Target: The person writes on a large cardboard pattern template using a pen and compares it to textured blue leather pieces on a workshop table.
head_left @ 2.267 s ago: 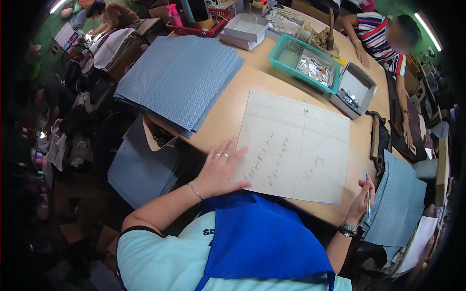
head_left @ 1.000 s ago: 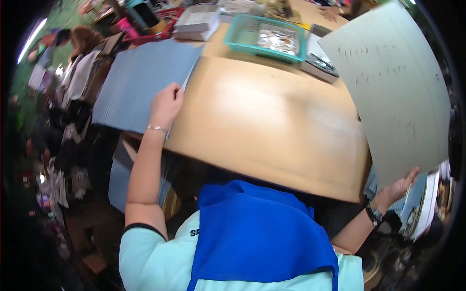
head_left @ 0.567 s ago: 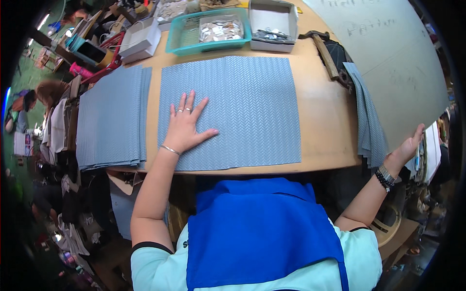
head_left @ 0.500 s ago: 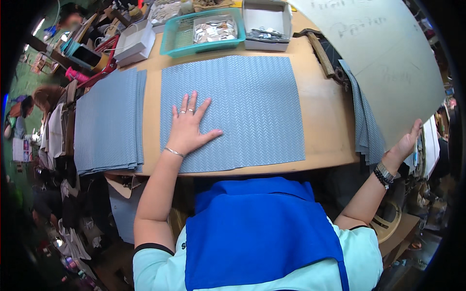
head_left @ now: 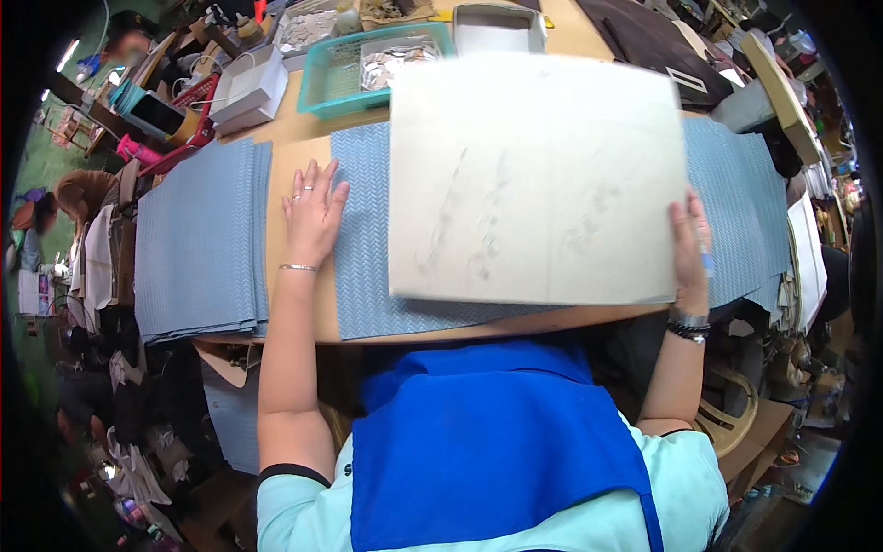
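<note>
My left hand (head_left: 313,207), fingers slightly apart and holding nothing, is at the left edge of the middle blue textured sheet (head_left: 359,230), beside the bare wooden tabletop (head_left: 294,149). My right hand (head_left: 688,248) grips the right edge of a large cream board (head_left: 529,184) with faint pencil markings; a small blue item at those fingers is too unclear to name. The board is over most of the middle sheet and hides it. A stack of similar blue sheets (head_left: 198,248) lies at the left, another (head_left: 740,230) at the right.
A teal basket of small pieces (head_left: 326,83), white boxes (head_left: 248,87) and an open box (head_left: 499,29) line the back. A red basket (head_left: 193,92) is at back left, dark material (head_left: 644,37) at back right. People (head_left: 83,198) work at the far left.
The cream board has swung from upper right to over the middle sheet, with my right hand moving inward. My left hand has shifted left from the sheet's middle to its edge.
</note>
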The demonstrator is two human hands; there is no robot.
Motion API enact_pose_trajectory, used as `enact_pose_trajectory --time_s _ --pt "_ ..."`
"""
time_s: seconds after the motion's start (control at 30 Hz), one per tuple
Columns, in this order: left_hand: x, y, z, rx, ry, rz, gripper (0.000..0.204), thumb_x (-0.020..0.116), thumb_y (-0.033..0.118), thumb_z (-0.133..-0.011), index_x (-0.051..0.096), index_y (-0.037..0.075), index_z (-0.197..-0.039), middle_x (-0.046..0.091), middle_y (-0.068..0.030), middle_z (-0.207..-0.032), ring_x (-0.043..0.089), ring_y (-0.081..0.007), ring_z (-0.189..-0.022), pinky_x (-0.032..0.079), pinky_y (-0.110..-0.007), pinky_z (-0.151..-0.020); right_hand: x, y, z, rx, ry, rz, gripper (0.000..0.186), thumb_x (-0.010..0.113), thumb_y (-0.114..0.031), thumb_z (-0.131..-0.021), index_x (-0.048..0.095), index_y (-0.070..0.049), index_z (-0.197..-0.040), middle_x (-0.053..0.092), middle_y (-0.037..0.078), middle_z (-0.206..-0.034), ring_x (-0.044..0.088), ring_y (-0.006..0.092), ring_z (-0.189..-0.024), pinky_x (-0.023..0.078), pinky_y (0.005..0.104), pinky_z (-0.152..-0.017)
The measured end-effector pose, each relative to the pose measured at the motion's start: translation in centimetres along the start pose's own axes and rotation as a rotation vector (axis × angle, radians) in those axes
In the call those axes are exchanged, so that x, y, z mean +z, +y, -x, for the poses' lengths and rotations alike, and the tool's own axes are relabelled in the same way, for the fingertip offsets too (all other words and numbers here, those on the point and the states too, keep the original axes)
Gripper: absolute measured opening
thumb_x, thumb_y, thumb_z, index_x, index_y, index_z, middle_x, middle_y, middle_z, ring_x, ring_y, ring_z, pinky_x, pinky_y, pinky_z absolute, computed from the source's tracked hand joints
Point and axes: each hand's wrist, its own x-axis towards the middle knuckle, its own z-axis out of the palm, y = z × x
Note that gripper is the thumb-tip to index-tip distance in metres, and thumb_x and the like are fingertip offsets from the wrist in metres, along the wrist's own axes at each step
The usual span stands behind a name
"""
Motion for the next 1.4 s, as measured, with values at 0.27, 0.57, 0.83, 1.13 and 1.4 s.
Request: enact_pose_trajectory --time_s 0.27,0.57,0.83,1.13,1.4 --pt "-0.2 -0.7 0.5 -0.015 0.022 -0.232 0.080 0.068 0.065 -0.090 0.050 0.025 -0.157 0.028 -0.0166 -0.172 0.019 -0.0397 -0.160 0.011 -0.068 -0.124 7.7 8.1 1.3 0.028 -0.235 0.156 0.064 0.071 -0.006 -0.100 0.042 0.004 -0.156 0.066 0.017 -0.136 0.063 0.0161 -0.118 0.051 0.0266 -0.099" --pt "-0.4 -1.1 0.8 0.036 0.002 -0.199 0.079 0.075 0.058 -0.084 0.053 0.029 -0.155 0.030 -0.0182 -0.171 0.021 -0.0413 -0.159 0.012 -0.069 -0.124 7.4 6.9 0.3 0.168 -0.263 0.302 0.058 0.080 -0.015 -0.094 0.059 0.002 -0.145 0.052 -0.005 -0.084 0.050 0.0066 -0.075 0.044 0.0252 -0.065" --pt "-0.6 -0.8 0.6 0.031 0.010 -0.200 0.077 0.076 0.049 -0.083 0.054 0.028 -0.154 0.028 -0.0160 -0.172 0.021 -0.0407 -0.159 0.012 -0.068 -0.125 9.1 8.3 -6.3 -0.435 -0.293 0.630 0.045 0.086 -0.024 -0.086 0.070 -0.004 -0.124 0.072 0.017 -0.125 0.069 0.0297 -0.113 0.054 0.0396 -0.098" --pt "-0.5 -0.1 0.4 0.006 -0.024 -0.235 0.075 0.073 0.046 -0.088 0.049 0.027 -0.157 0.027 -0.0136 -0.173 0.019 -0.0397 -0.160 0.013 -0.068 -0.124 10.8 9.2 -7.9 -0.498 -0.255 0.732 0.046 0.087 -0.034 -0.082 0.071 -0.010 -0.117 0.068 0.018 -0.138 0.069 0.0368 -0.118 0.054 0.0432 -0.100" --pt "-0.2 -0.1 0.3 0.020 -0.022 -0.259 0.072 0.070 0.047 -0.093 0.048 0.028 -0.158 0.025 -0.0133 -0.174 0.018 -0.0395 -0.161 0.013 -0.069 -0.124 10.6 8.9 -8.0 -0.432 -0.274 0.731 0.047 0.088 -0.029 -0.082 0.069 -0.007 -0.119 0.067 0.020 -0.140 0.068 0.0367 -0.122 0.052 0.0424 -0.103"
